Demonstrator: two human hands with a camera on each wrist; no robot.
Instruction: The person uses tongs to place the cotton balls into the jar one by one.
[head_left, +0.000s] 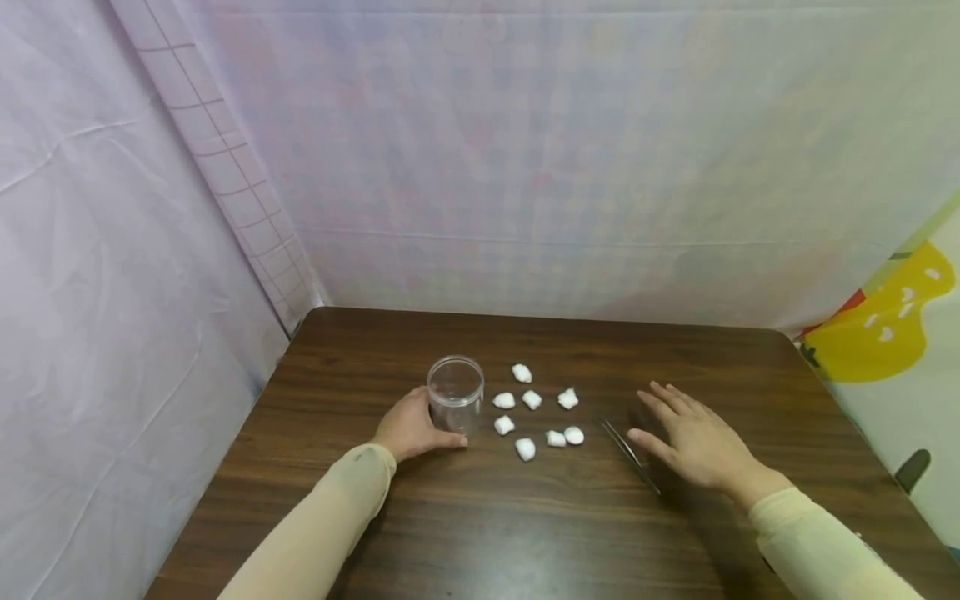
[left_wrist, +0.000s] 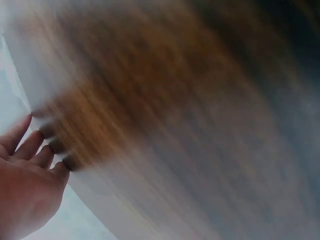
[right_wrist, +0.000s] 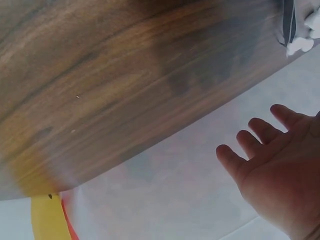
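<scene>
My left hand point(head_left: 414, 428) is at the left side of a clear, lidless jar point(head_left: 456, 404) standing upright on the table. Its thumb stretches in front of the jar's base, and its fingers lie along the jar's left side. In the blurred left wrist view, that hand point(left_wrist: 31, 182) shows relaxed fingers with no jar visible. Several white cotton balls point(head_left: 526, 450) lie scattered to the jar's right. Metal tweezers point(head_left: 630, 457) lie slanted between them and my right hand point(head_left: 697, 442). Fingers spread, the right hand holds nothing; the right wrist view shows its palm.
The dark brown wooden table point(head_left: 495, 533) has rounded far corners. Pale curtains point(head_left: 525, 167) hang behind it and on the left. A yellow printed figure point(head_left: 877, 333) shows on the cloth at the right.
</scene>
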